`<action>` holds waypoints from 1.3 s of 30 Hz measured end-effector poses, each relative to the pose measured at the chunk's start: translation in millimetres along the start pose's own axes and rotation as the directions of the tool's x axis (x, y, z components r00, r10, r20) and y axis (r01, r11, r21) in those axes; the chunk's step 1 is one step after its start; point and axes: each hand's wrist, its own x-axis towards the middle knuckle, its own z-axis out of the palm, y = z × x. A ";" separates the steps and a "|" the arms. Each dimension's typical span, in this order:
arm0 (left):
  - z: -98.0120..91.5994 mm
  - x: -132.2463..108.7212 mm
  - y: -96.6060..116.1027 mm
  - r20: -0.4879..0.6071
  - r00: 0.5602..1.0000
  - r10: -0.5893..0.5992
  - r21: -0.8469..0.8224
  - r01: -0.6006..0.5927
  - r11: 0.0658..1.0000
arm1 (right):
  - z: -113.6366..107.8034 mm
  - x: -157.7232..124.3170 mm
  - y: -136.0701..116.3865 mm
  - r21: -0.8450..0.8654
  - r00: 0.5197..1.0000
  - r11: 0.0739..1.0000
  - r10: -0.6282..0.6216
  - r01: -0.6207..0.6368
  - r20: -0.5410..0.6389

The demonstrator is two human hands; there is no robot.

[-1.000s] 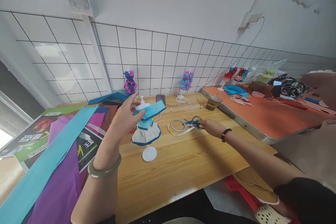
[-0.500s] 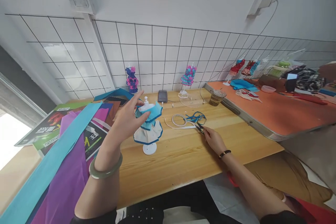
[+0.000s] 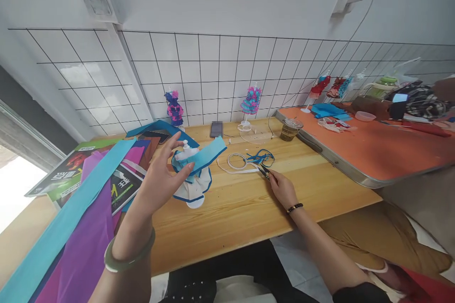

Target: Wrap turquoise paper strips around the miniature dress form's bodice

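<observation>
My left hand [image 3: 161,177] grips a small white mannequin stand dressed in blue and white paper [image 3: 194,173], tilted toward me, thumb on its chest. A blue paper strip [image 3: 209,155] sticks out to the right from the figure. My right hand [image 3: 282,188] rests on the wooden table [image 3: 245,213] with its fingers closed on small dark scissors [image 3: 265,171]. Just beyond the scissors lie a white tape ring [image 3: 237,162] and blue ribbon scraps [image 3: 262,156].
Long blue and purple paper sheets [image 3: 71,232] and magazines [image 3: 71,175] cover the left of the table. Two dressed figures [image 3: 175,109] stand at the tiled wall, with a phone [image 3: 216,129] and a cup [image 3: 288,130] nearby. An orange table [image 3: 373,151] with clutter adjoins on the right.
My left hand has tipped the dressed stand from upright to leaning toward me. My right hand drew back from the ribbon scraps with the scissors and now rests on the table.
</observation>
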 end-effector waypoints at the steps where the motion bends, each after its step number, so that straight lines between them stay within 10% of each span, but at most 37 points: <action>1: -0.6 -3.2 2.9 -0.062 0.997 0.040 0.021 -0.039 0.999 | 0.2 0.0 0.1 0.003 1.000 1.000 -0.002 0.002 0.000; 3: 3.0 -13.5 12.3 -0.279 0.949 0.150 0.091 -0.130 0.987 | 0.7 -0.1 0.5 0.011 1.000 1.000 -0.007 0.007 -0.001; 6: 33.4 -34.1 31.7 -0.516 0.764 0.388 0.136 -0.375 0.917 | 1.5 -0.1 0.7 0.019 1.000 1.000 -0.014 0.015 -0.004; 9: 98.9 -41.3 44.7 -0.138 0.829 0.541 -0.046 -0.551 0.833 | 1.5 -0.3 0.4 0.021 1.000 1.000 -0.017 0.017 -0.007; 11: 149.7 -31.3 43.0 0.253 0.912 0.322 0.043 -0.343 0.938 | 1.2 -0.7 -0.3 0.020 1.000 1.000 -0.019 0.019 -0.005; 17: 238.1 19.0 4.8 0.422 0.906 -0.021 0.239 -0.089 0.967 | 0.9 -0.3 -3.5 0.018 0.999 0.999 -0.035 0.034 0.023; 29: 250.4 24.3 -12.9 0.471 0.869 -0.152 0.375 -0.041 0.926 | -60.5 -22.5 52.3 0.037 0.974 0.995 -0.100 0.095 0.201; 39: 236.1 13.2 7.4 0.404 0.914 -0.035 0.296 -0.095 0.950 | -93.9 -55.5 76.7 0.039 0.992 0.994 0.096 -0.099 0.076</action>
